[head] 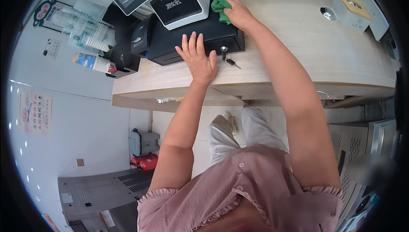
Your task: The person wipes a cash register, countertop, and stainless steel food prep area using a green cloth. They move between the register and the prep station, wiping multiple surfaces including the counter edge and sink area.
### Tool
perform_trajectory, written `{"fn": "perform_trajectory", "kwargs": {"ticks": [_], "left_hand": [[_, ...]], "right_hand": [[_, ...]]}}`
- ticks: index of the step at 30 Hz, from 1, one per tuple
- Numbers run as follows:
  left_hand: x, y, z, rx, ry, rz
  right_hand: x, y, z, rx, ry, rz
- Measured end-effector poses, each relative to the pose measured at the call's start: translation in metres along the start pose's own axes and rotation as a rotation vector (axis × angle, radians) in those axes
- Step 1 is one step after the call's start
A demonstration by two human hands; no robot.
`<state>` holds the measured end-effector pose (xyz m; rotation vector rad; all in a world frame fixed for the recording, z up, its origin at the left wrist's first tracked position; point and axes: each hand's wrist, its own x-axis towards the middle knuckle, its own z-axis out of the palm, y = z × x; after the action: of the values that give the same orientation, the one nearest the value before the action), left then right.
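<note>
Bunched under the fingers of my right hand [241,13] is a green cloth [222,7], at the right end of the top of a black cash drawer [182,40]. My left hand [199,61] has its fingers spread against the drawer's front edge, holding nothing. A key [232,62] dangles from the lock [224,49] on the drawer front, just right of my left thumb. On the drawer stands a white point-of-sale terminal [183,3] whose small display bears writing.
A black receipt printer [140,38] stands left of the drawer, near stacked plastic cups [86,29] and paper cups [96,62]. A tissue box [351,10] sits on the right of the wooden counter [297,40]. Red fire extinguishers [145,161] and a grey bin [143,142] are below on the left.
</note>
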<state>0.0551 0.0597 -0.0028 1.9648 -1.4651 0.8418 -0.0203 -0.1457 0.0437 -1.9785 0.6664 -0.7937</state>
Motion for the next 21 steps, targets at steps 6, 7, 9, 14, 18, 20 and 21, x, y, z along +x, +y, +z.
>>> {"fn": "perform_trajectory", "kwargs": {"ticks": [6,7,9,14,18,20,21], "left_hand": [[0.001,0.001,0.0,-0.011,0.004,-0.017],[0.0,0.001,0.0,-0.012,0.004,-0.02],[0.001,0.0,-0.001,-0.016,0.009,-0.026],[0.001,0.0,0.0,-0.002,0.03,-0.037],[0.001,0.001,0.001,-0.014,0.042,-0.041],[-0.001,0.001,-0.001,-0.014,0.035,-0.047],[0.0,0.002,-0.001,-0.013,0.035,-0.044]], "right_hand": [[0.018,0.003,-0.001,-0.121,0.025,0.006],[0.015,0.003,0.0,-0.111,0.026,-0.007],[0.011,0.002,0.0,-0.093,0.031,-0.036],[-0.009,-0.001,-0.005,-0.138,-0.032,-0.091],[-0.032,-0.006,-0.01,-0.084,-0.042,-0.112],[-0.043,-0.009,-0.009,-0.045,-0.045,-0.104],[-0.047,-0.01,-0.011,-0.027,-0.039,-0.098]]}}
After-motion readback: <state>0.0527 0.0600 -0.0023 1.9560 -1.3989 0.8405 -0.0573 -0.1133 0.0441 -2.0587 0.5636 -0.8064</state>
